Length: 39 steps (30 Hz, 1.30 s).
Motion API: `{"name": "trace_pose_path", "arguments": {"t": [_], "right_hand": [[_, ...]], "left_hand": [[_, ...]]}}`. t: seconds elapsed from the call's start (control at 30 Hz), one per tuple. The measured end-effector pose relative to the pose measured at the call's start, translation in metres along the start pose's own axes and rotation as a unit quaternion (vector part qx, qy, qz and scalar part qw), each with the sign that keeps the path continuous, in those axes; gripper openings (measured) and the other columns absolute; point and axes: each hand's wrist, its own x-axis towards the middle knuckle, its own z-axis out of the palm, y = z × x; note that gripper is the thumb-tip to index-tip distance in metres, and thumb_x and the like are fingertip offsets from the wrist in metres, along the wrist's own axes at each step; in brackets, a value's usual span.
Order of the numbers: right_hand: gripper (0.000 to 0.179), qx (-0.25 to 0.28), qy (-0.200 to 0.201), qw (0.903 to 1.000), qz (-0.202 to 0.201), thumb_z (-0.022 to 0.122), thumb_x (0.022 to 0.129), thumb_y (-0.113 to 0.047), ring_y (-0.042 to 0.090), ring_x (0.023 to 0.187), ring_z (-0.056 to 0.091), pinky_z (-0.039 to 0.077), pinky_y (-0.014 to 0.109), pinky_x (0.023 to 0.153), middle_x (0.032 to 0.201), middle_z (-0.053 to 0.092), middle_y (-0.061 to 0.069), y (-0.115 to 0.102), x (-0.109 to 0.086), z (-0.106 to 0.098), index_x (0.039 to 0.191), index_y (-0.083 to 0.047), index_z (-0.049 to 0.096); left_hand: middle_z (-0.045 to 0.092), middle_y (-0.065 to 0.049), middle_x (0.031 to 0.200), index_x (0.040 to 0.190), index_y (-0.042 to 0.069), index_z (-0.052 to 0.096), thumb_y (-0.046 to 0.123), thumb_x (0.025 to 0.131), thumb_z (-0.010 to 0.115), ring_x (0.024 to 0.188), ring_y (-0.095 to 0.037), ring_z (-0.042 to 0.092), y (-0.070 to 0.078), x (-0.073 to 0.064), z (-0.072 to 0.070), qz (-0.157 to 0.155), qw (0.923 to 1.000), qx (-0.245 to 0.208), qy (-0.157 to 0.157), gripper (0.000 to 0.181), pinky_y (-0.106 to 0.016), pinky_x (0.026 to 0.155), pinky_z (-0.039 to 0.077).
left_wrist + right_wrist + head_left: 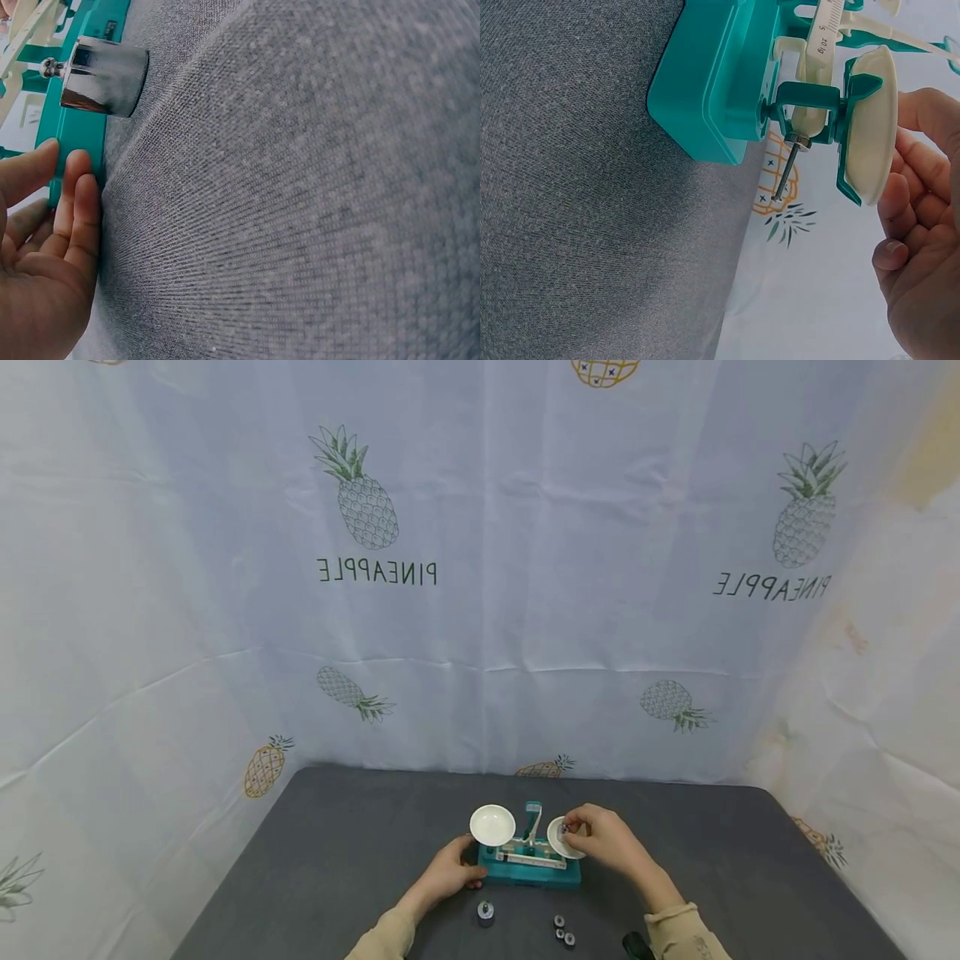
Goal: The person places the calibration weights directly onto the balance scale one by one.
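A teal balance scale (528,872) with two white pans stands on the grey table. At its left end, my left hand (448,870) holds the base between thumb and fingers; the left wrist view has the thumb and fingertips (81,187) at the teal edge. Over the right pan (557,839), my right hand (603,837) pinches a small metal weight (564,829). In the right wrist view the pan (876,124) hides the fingertips and the weight. The left pan (492,825) has nothing in it.
A larger chrome weight (486,913) stands in front of the scale; it looms close in the left wrist view. Three smaller weights (559,933) sit together to its right. Behind the table (360,827) hangs a pineapple-print curtain (495,610).
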Motion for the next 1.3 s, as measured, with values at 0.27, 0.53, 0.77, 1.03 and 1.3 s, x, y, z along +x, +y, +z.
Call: {"name": "trace_pose_path", "arguments": {"t": [0.27, 0.53, 0.77, 1.03, 1.3], "right_hand": [[0.018, 0.015, -0.006, 0.9998, -0.015, 0.063, 0.078, -0.025, 0.002, 0.060, 0.043, 0.039, 0.018, 0.049, 0.082, 0.057, -0.006, 0.006, 0.001, 0.001, 0.094, -0.017, 0.063], [0.032, 0.027, 0.000, 0.9994, -0.020, 0.064, 0.078, -0.029, 0.003, 0.056, 0.042, 0.037, 0.019, 0.047, 0.080, 0.057, -0.007, 0.007, -0.001, -0.002, 0.106, -0.013, 0.061], [0.034, 0.021, 0.004, 0.9997, -0.009, 0.062, 0.079, -0.029, 0.002, 0.051, 0.040, 0.036, 0.019, 0.045, 0.077, 0.055, -0.011, 0.003, -0.008, -0.005, 0.111, -0.017, 0.059], [0.033, 0.034, 0.032, 0.9987, -0.020, 0.062, 0.079, -0.032, 0.001, 0.051, 0.040, 0.036, 0.018, 0.045, 0.078, 0.055, -0.011, 0.001, -0.023, -0.004, 0.109, -0.019, 0.059], [0.028, 0.074, 0.081, 0.9918, -0.066, 0.063, 0.078, -0.026, -0.002, 0.052, 0.041, 0.036, 0.016, 0.044, 0.074, 0.056, -0.011, -0.012, -0.042, 0.002, 0.103, -0.014, 0.062]], "left_hand": [[0.057, -0.012, 0.087, 0.125, -0.009, 0.037, 0.006, 0.073, 0.065, 0.055, -0.010, 0.057, -0.001, 0.001, 0.000, -0.001, 1.0000, -0.001, 0.002, 0.060, -0.027, 0.051, 0.048], [0.057, -0.011, 0.085, 0.125, -0.008, 0.037, 0.008, 0.074, 0.065, 0.056, -0.009, 0.057, 0.000, 0.003, -0.001, -0.003, 1.0000, 0.002, 0.005, 0.061, -0.026, 0.051, 0.048], [0.058, -0.011, 0.083, 0.125, -0.008, 0.037, 0.008, 0.074, 0.065, 0.055, -0.009, 0.057, 0.001, 0.000, -0.001, -0.006, 1.0000, 0.005, 0.003, 0.060, -0.026, 0.050, 0.048], [0.059, -0.011, 0.080, 0.124, -0.008, 0.038, 0.008, 0.074, 0.065, 0.055, -0.011, 0.057, -0.001, -0.001, 0.000, 0.002, 1.0000, -0.004, 0.005, 0.059, -0.027, 0.050, 0.048], [0.059, -0.011, 0.080, 0.125, -0.008, 0.038, 0.008, 0.074, 0.065, 0.055, -0.011, 0.058, -0.003, 0.000, -0.001, 0.001, 0.9999, -0.010, 0.005, 0.059, -0.028, 0.051, 0.048]]}}
